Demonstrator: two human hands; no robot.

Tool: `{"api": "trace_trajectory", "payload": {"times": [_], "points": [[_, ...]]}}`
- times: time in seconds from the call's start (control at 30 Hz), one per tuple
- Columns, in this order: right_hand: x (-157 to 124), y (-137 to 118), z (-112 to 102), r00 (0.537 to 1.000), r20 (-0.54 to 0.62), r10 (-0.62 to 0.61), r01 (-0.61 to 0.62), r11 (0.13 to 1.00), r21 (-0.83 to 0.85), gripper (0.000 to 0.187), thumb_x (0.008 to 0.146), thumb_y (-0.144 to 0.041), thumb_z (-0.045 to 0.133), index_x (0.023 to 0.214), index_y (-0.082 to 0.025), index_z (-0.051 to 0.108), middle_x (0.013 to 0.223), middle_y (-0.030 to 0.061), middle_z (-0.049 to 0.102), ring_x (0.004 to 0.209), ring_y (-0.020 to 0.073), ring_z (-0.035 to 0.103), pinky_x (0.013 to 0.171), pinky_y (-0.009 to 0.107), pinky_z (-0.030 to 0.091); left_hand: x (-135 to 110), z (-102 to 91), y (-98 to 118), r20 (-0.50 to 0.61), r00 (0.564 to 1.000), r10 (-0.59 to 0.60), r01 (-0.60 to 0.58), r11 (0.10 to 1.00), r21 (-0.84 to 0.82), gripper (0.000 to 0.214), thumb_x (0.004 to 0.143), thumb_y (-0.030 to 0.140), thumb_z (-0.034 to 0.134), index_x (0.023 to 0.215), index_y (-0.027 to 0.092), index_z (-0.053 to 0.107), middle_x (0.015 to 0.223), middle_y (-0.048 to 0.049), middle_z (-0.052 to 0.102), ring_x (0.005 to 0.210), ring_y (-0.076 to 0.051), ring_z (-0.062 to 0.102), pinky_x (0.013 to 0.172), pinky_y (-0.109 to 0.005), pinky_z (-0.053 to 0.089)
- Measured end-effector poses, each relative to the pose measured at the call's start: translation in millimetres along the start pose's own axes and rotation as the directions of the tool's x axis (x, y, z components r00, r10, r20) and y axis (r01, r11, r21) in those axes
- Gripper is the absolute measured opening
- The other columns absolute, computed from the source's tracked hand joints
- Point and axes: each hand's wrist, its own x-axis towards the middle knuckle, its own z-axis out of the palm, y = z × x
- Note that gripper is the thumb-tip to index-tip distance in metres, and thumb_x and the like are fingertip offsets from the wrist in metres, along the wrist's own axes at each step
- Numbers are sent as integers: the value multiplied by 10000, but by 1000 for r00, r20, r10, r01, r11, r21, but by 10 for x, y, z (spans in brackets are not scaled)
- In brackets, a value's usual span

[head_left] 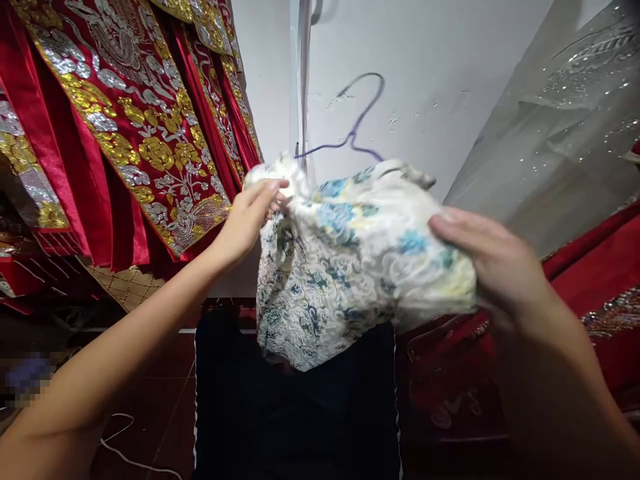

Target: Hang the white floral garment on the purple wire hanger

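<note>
A white garment with blue, green and yellow flower patterns (325,287) hangs in front of me on a purple wire hanger (353,133). The hanger's hook and upper shoulders show above the cloth; its lower part is hidden inside. My left hand (257,207) is closed on the bunched cloth at the garment's left shoulder. On the other side, my right hand (493,257) grips the garment's right part and holds it out sideways, thumb on top and fingers hidden behind. That side of the cloth is blurred by motion.
Red costumes with gold and silver sequins (155,147) hang at the left. A sheer, glittery grey-white cloth (575,100) hangs at the right, above red fabric (590,267). Behind stands a white wall (425,60). A white cord (125,453) lies on the dark red floor.
</note>
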Motion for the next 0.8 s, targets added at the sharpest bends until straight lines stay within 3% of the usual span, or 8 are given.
{"api": "trace_trajectory", "payload": {"times": [0.07,0.2,0.27,0.33,0.4,0.6,0.67,0.8], "points": [[-270,-90,260,948,306,89,-65,994,-89,297,909,-437,621,1181,-344,696,858,49,748,695,236,708,545,369,582,-76,131,181,126,983,-136,162,961,-224,427,1022,431,320,1171,151,607,1058,-112,664,937,-194,644,789,-350,538],[-393,3,633,669,743,23,199,958,-209,384,881,-432,670,1242,-300,662,1078,54,724,937,241,685,788,379,584,-365,168,366,345,878,-332,453,810,-372,299,944,384,508,1065,138,625,804,-65,619,637,-138,586,582,-293,498],[-208,170,641,727,686,-1,225,945,-237,337,933,-451,590,1220,-295,671,1098,60,716,966,235,679,798,370,572,-526,24,376,446,809,-382,538,788,-300,282,905,395,570,1040,159,646,640,3,504,460,-86,416,444,-255,383],[59,361,567,894,443,-63,211,932,-295,331,957,-463,539,1203,-286,673,1103,75,708,973,240,674,784,380,566,-633,-198,369,508,755,-415,561,810,-173,315,885,458,596,1017,183,676,567,31,424,411,-69,305,377,-240,273],[312,531,479,970,181,-165,218,917,-333,405,891,-485,634,1243,-286,645,1216,87,666,1085,273,637,848,416,551,-652,-434,356,501,754,-425,508,861,-35,340,865,514,609,968,204,705,553,20,438,417,-76,325,359,-231,247],[680,742,429,877,474,76,-76,997,-17,426,856,-609,607,913,-213,752,884,84,742,817,244,695,704,370,568,-292,-763,128,186,956,-228,179,952,247,319,874,504,596,825,197,666,664,-30,601,566,-141,553,509,-276,456],[811,731,458,949,312,42,-72,994,84,419,790,-622,676,825,-211,742,757,68,727,724,235,687,639,347,553,-173,-719,22,7,1000,-30,25,932,362,252,883,438,612,938,195,647,845,-58,669,751,-179,620,705,-337,524],[1179,672,459,1000,-4,14,-13,987,157,407,683,-617,759,667,-218,682,601,57,675,675,272,693,606,376,544,-191,-448,-79,-200,938,283,-132,825,549,318,916,333,567,1208,207,543,1112,-96,642,1001,-229,587,918,-401,467]]}}
